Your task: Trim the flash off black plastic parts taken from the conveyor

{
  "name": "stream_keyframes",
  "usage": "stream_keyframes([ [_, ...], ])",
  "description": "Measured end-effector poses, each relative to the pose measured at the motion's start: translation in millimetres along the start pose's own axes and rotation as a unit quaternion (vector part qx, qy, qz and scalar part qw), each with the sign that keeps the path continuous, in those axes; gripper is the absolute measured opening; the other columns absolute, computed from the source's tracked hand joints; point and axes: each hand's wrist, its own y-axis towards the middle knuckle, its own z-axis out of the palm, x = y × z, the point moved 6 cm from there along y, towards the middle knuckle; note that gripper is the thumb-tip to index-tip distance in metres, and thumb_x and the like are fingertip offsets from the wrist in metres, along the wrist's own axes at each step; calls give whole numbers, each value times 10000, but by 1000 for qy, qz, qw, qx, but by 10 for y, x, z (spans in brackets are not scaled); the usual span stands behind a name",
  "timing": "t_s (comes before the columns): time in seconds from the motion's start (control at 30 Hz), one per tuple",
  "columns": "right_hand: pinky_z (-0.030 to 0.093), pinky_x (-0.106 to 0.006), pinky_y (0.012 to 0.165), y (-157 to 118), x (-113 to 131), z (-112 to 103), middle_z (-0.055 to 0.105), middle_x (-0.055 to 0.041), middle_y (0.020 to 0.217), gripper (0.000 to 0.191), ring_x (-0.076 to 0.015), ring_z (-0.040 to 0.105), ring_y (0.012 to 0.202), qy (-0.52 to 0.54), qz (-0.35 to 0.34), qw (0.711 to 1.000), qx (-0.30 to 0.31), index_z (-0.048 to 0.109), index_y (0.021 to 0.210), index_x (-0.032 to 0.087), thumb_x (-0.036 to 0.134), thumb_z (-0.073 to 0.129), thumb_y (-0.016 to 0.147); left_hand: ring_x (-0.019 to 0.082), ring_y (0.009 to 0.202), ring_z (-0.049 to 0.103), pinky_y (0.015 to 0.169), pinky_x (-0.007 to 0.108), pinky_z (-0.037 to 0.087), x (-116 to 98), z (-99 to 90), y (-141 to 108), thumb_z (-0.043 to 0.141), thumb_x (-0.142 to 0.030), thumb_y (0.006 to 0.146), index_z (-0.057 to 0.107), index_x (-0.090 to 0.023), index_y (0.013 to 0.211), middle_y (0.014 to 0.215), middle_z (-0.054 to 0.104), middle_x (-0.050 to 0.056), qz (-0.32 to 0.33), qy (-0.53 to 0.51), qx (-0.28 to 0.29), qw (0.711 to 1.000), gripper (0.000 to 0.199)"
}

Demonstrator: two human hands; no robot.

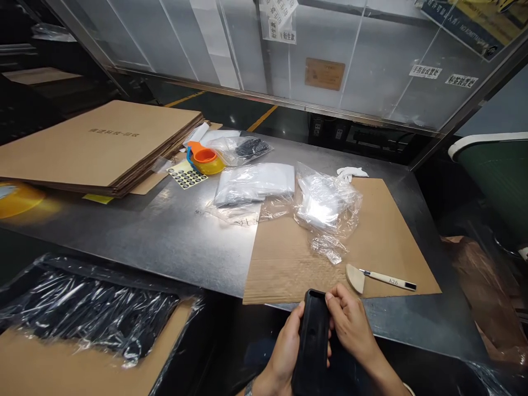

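A black, hollow, tray-like plastic piece (312, 341) is held upright between my two hands just in front of the table's near edge; its exact kind is unclear. My left hand (284, 352) grips its left side, with fingertips showing past the right edge. My right hand (350, 318) pinches the upper right edge between thumb and fingers. Beyond my right hand, a knife with a pale handle marked A26 (390, 279) lies on the cardboard sheet (379, 236). Beside its tip is a beige, wedge-shaped pad (355, 278).
Clear plastic bags (325, 201) and a bagged white stack (256, 181) lie mid-table. An orange tape dispenser (205, 157), a sticker sheet (186, 175) and stacked flat cardboard (103, 143) are leftward. White gloves (350, 173) lie behind. A plastic-lined box (173, 330) stands lower left.
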Motion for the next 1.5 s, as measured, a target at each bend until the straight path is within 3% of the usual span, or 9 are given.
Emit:
stream_keyframes([
  [0.17,388,-230,456,282,-88,-265,492,53,465,376,-124,497,427,-71,-46,992,-91,479,795,199,457,246,938,128,475,580,465,219,458,-286,-47,103,466,-610,783,612,-99,842,635,650,60,119,52,-42,991,534],
  [0.3,429,-356,785,694,25,-657,644,-97,949,309,-213,580,876,-178,-124,961,-169,546,1059,157,339,346,910,197,759,649,642,269,497,-710,-36,269,437,-579,816,542,-136,1051,846,680,89,322,193,-103,921,512],
  [0.43,415,-389,864,1141,209,-801,640,-84,987,245,-210,558,969,-274,-181,933,-150,609,1016,157,271,425,902,241,1029,574,877,338,445,-943,7,523,393,-505,860,496,-125,1139,1077,622,139,410,269,-122,863,483],
  [0.57,455,-397,839,1427,274,-640,617,-39,1010,205,-176,578,940,-364,-194,906,-92,600,991,167,326,542,876,284,1264,349,1070,429,228,-1028,-25,705,393,-380,861,395,-61,1271,1287,457,205,474,340,-186,791,520],
  [0.73,465,-408,851,1605,216,-457,587,-54,1108,222,-182,572,976,-429,-171,885,-62,583,1043,178,327,529,888,311,1246,336,1068,487,207,-990,-91,814,377,-286,831,386,-55,1309,1311,412,210,510,420,-244,710,531],
  [0.87,490,-393,811,1726,151,-516,588,-54,1099,248,-177,589,939,-425,-145,892,-59,563,1083,166,321,525,892,311,1246,351,1049,503,244,-1040,-92,740,323,-263,859,382,-87,1324,1339,393,198,518,471,-271,661,501],
  [1.07,499,-384,788,1936,30,-726,588,-55,1093,268,-175,595,919,-383,-102,917,-50,554,1097,162,328,533,887,212,1178,465,1017,352,351,-1236,476,701,288,-179,873,498,-150,1266,1263,554,106,546,599,-149,566,446],
  [1.23,503,-382,781,2055,-73,-913,588,-51,1091,282,-182,597,917,-326,-80,941,-34,553,1101,156,336,535,885,309,1168,462,1004,465,309,-1380,955,963,372,-151,815,468,-69,1291,1313,511,174,535,681,-123,484,492],
  [1.5,511,-373,764,2089,-300,-1073,588,-46,1089,290,-187,600,909,-219,-56,974,-1,553,1104,153,336,541,881,294,1057,493,955,503,285,-1386,1034,1216,359,-233,867,474,-108,1278,1178,591,153,518,726,-170,419,445],
])
